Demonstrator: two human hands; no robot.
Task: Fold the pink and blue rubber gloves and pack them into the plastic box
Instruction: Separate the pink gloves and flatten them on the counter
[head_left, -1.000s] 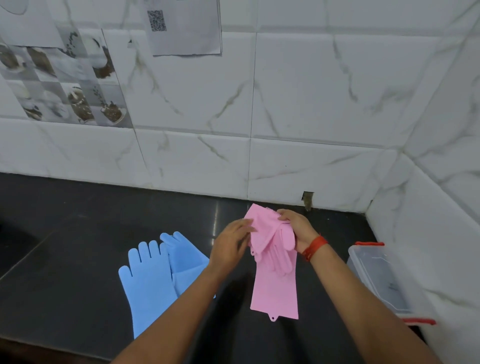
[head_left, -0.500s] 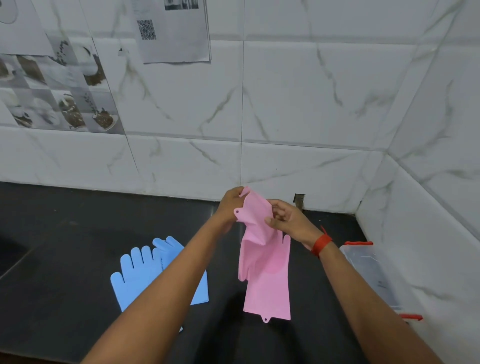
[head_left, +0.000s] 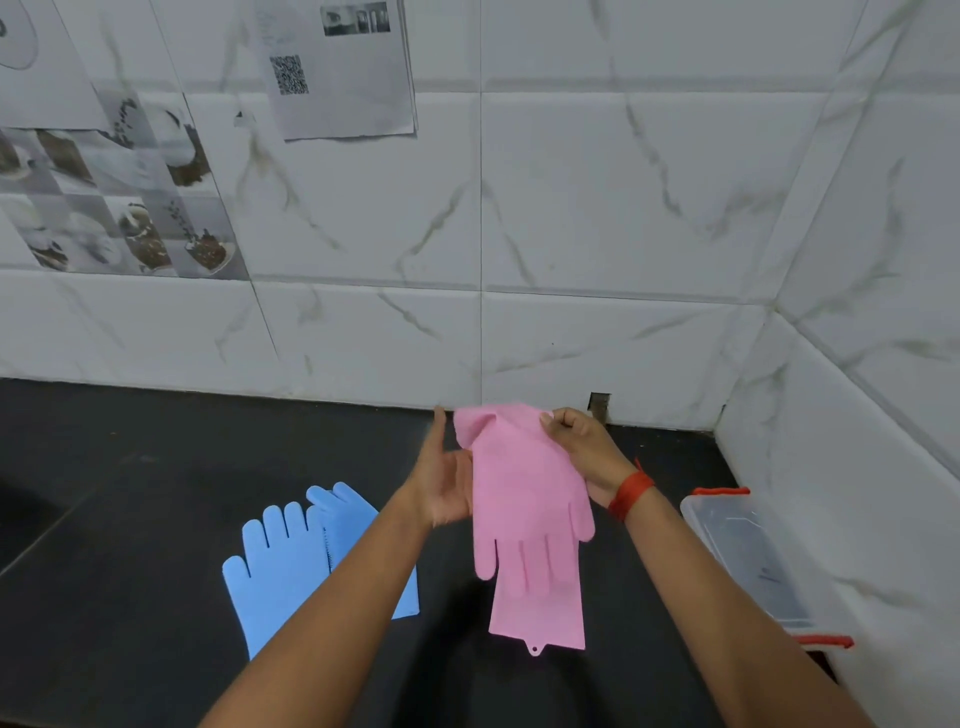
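Head view: left hand (head_left: 447, 483) open, right hand (head_left: 582, 447) pinching pink gloves (head_left: 530, 519), fingers partly hidden.

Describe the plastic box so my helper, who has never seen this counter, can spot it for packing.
Find the black countertop and follow it to the right-hand corner where the two marble-tiled walls meet. The plastic box sits there against the side wall, right of the held pink gloves. It is the only clear, rigid thing there, closed with a lid and red clips at both ends.

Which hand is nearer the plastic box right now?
Right. The right hand holds the pink gloves nearer the plastic box; the left hand is beyond the gloves.
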